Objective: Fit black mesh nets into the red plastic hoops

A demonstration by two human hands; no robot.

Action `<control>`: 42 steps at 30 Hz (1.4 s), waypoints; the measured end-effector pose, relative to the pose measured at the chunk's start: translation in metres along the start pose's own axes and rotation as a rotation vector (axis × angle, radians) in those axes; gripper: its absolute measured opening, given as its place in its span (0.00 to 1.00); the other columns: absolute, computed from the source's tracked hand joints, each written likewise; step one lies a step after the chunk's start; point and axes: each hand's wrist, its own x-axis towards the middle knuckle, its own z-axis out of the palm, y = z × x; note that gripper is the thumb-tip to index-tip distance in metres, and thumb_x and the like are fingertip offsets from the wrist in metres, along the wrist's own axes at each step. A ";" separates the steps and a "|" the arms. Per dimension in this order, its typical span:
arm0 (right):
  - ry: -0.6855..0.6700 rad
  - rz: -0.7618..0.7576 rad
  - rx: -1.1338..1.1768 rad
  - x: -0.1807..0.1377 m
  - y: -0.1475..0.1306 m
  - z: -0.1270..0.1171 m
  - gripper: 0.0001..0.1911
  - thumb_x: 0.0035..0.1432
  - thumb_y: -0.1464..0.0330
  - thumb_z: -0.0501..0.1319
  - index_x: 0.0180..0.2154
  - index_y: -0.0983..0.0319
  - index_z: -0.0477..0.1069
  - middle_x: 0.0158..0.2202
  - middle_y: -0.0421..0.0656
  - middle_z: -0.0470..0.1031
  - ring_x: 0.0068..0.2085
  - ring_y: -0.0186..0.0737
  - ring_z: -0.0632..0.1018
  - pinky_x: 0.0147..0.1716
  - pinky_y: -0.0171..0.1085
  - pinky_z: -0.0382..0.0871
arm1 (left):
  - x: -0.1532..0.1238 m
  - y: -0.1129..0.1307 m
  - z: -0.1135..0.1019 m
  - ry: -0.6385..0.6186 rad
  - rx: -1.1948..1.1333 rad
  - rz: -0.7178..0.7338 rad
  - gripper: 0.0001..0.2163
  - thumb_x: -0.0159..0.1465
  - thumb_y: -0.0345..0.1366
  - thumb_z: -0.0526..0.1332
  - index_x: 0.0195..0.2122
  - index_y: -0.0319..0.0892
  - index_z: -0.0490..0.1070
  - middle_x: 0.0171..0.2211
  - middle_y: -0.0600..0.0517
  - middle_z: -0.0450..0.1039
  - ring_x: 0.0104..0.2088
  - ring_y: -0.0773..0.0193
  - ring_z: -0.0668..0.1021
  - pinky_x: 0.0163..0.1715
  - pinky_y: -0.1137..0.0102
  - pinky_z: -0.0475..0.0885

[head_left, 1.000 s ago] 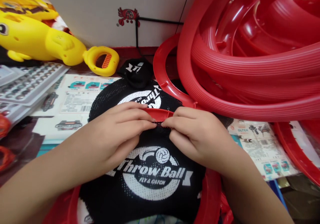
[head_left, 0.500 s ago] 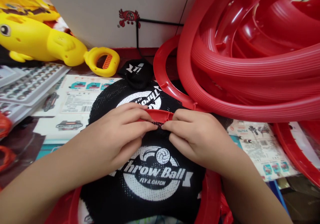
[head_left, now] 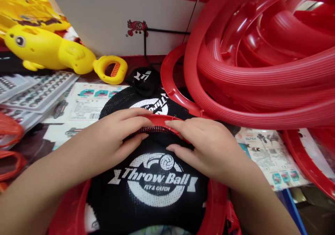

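1 black cloth (head_left: pixel 154 170), mesh along its far edge, bears a white round print: "Throw Ball FLY & CATCH" under a ball figure. It lies right before the person, spread over 1 red plastic ring (head_left: pixel 159 119), whose glossy rim shows at the far edge and down 2 sides.

2 hands rest at that far rim. The left hand (head_left: pixel 125 126) is loosely curved, forefinger and thumb parted; the right hand (head_left: pixel 201 140) is likewise unclenched, fingertips on the rim, thumb on the cloth.

Just behind lies 1 similar printed cloth (head_left: pixel 115 102), partly covered. To the right rises a heap of red hoops (head_left: pixel 261 98), too overlapped to count. To the left are 1 yellow animal-shaped toy (head_left: pixel 49 50) with 1 looped handle (head_left: pixel 111 70), and at least 2 trays (head_left: pixel 39 95) of shiny round pieces.

Printed cards (head_left: pixel 87 104) cover much of the dark tabletop (head_left: pixel 28 137). The white wall (head_left: pixel 104 15) beyond carries 1 red crab figure (head_left: pixel 137 26).
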 end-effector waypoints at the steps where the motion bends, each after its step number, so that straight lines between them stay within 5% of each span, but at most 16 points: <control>1: 0.004 0.005 0.006 -0.001 -0.001 0.000 0.18 0.57 0.65 0.62 0.48 0.64 0.69 0.36 0.44 0.77 0.37 0.43 0.75 0.34 0.38 0.63 | 0.002 -0.002 0.000 0.003 -0.002 0.001 0.10 0.65 0.37 0.53 0.46 0.47 0.69 0.53 0.50 0.67 0.53 0.60 0.71 0.53 0.63 0.67; 8: 0.119 0.109 0.199 0.005 -0.001 0.005 0.14 0.58 0.74 0.59 0.46 0.65 0.71 0.37 0.45 0.76 0.38 0.38 0.71 0.40 0.37 0.63 | 0.005 -0.005 -0.006 0.069 0.050 -0.097 0.15 0.63 0.37 0.52 0.51 0.42 0.64 0.54 0.43 0.65 0.54 0.54 0.70 0.55 0.56 0.65; 12: 0.109 0.039 0.247 0.015 -0.003 0.007 0.10 0.58 0.74 0.57 0.42 0.66 0.73 0.33 0.44 0.75 0.36 0.37 0.69 0.39 0.37 0.62 | -0.012 -0.006 -0.019 -0.012 0.037 -0.217 0.24 0.62 0.41 0.54 0.59 0.43 0.54 0.55 0.43 0.64 0.54 0.51 0.70 0.53 0.54 0.66; 18: 0.131 0.018 0.338 0.033 -0.007 0.011 0.08 0.52 0.78 0.55 0.34 0.65 0.69 0.29 0.41 0.71 0.31 0.33 0.68 0.33 0.33 0.60 | 0.011 -0.005 -0.026 -0.046 -0.066 -0.132 0.15 0.59 0.39 0.56 0.46 0.41 0.69 0.55 0.44 0.64 0.56 0.53 0.67 0.58 0.55 0.61; 22: 0.140 0.011 0.333 0.034 -0.003 0.014 0.08 0.50 0.79 0.53 0.33 0.65 0.67 0.28 0.39 0.69 0.29 0.33 0.68 0.30 0.32 0.59 | 0.031 0.001 -0.015 -0.044 -0.377 -0.234 0.12 0.59 0.38 0.55 0.40 0.40 0.72 0.44 0.48 0.74 0.46 0.56 0.75 0.51 0.61 0.68; 29: 0.101 -0.067 0.322 0.020 0.002 0.022 0.08 0.52 0.79 0.55 0.31 0.64 0.71 0.29 0.41 0.73 0.33 0.35 0.70 0.36 0.35 0.63 | 0.020 -0.009 0.004 -0.027 -0.597 -0.337 0.15 0.61 0.47 0.55 0.38 0.41 0.74 0.36 0.50 0.77 0.38 0.57 0.77 0.40 0.64 0.72; 42: 0.194 -0.144 0.131 0.013 0.008 0.027 0.12 0.58 0.75 0.54 0.36 0.66 0.76 0.30 0.45 0.72 0.34 0.38 0.68 0.33 0.36 0.63 | 0.017 -0.001 0.015 0.087 -0.454 -0.277 0.08 0.59 0.39 0.59 0.28 0.43 0.73 0.38 0.52 0.72 0.38 0.61 0.74 0.39 0.66 0.68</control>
